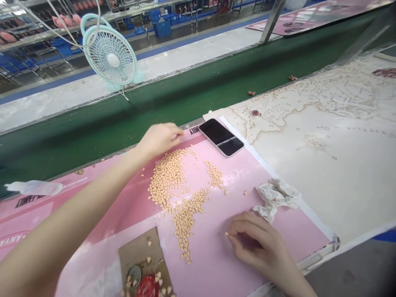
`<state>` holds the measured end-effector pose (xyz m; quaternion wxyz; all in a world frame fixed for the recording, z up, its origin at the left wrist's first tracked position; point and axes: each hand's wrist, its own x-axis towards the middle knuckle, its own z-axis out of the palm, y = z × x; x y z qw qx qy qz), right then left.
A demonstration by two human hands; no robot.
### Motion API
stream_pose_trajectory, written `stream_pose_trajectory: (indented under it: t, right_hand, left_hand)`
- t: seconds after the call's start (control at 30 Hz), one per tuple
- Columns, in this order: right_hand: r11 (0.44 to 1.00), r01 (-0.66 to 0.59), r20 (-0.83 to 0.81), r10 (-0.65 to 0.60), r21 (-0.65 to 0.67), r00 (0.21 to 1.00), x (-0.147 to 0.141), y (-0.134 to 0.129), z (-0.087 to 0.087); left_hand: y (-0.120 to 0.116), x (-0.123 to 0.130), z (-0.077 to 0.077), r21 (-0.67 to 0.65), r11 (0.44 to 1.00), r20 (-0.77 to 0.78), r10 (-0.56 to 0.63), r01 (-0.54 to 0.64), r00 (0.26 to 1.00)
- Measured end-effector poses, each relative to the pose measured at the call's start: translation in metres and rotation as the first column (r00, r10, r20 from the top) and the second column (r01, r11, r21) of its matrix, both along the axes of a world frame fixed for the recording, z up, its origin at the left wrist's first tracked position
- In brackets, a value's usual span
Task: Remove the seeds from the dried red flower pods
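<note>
Pink mat and map-printed mat side by side on a work bench

A pink printed mat covers the near part of the bench, with tan heart-shaped pieces spread over its middle in loose, uneven heaps. A black-screened smartphone lies at its far corner, and a crumpled tissue sits near its right border. A brown cardboard sheet lies at its near edge, and a white plastic bottle lies on its side at the far left. To the right spreads a beige map-printed mat, with a few reddish-brown scraps scattered on it.
</note>
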<state>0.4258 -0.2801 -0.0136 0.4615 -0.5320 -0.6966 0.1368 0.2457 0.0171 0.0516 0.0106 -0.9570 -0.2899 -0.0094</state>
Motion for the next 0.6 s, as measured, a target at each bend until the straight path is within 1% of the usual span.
stream_pose_trajectory:
  t: [0.07,0.13,0.2,0.27,0.33,0.4,0.47,0.5,0.53,0.57,0.6]
  right_hand:
    - [1.0,0.002,0.003,-0.002,-0.003,1.0,0.0,-0.001,-0.001]
    - [1.0,0.004,-0.002,-0.004,-0.009,1.0,0.0,-0.001,-0.001]
    - [0.999,0.014,-0.02,-0.015,-0.029,1.0,0.001,-0.003,-0.002]
    - [0.998,0.024,-0.04,-0.026,-0.051,0.999,0.001,-0.004,-0.003]
    - [0.998,0.04,-0.042,-0.043,-0.057,0.998,0.001,-0.006,-0.003]
    - [0.998,0.046,-0.025,-0.047,-0.045,0.999,0.0,-0.008,-0.002]
    - [0.999,0.03,-0.007,-0.03,-0.032,1.0,-0.004,-0.012,0.002]
    - [1.0,0.015,-0.002,-0.015,-0.028,1.0,-0.008,-0.014,0.004]
    - [1.0,-0.002,0.001,0.002,-0.023,1.0,-0.012,-0.016,0.006]
    - [1.0,-0.022,0.003,0.022,-0.019,1.0,-0.017,-0.018,0.008]
    - [0.999,-0.047,0.006,0.047,-0.014,0.999,-0.023,-0.019,0.01]
  left_hand:
    - [-0.048,-0.012,0.004,-0.063,0.985,0.018,-0.159,0.159,0.987]
    - [-0.097,-0.021,0.004,-0.122,0.945,0.034,-0.3,0.302,0.953]
    - [-0.138,-0.026,0.001,-0.158,0.904,0.058,-0.392,0.396,0.918]
    - [-0.164,-0.028,-0.004,-0.178,0.878,0.089,-0.436,0.445,0.896]
    - [-0.177,-0.03,-0.008,-0.191,0.873,0.126,-0.433,0.45,0.893]
    - [-0.184,-0.036,-0.007,-0.195,0.894,0.172,-0.373,0.403,0.912]
    - [-0.189,-0.049,0.001,-0.194,0.932,0.229,-0.261,0.306,0.938]
    - [-0.193,-0.058,0.007,-0.224,0.945,0.285,-0.171,0.238,0.943]
    - [-0.198,-0.068,0.013,-0.288,0.943,0.358,-0.052,0.163,0.932]
    - [-0.204,-0.081,0.019,-0.384,0.919,0.436,0.099,0.085,0.894]
    - [-0.211,-0.094,0.025,-0.487,0.874,0.5,0.268,0.01,0.824]
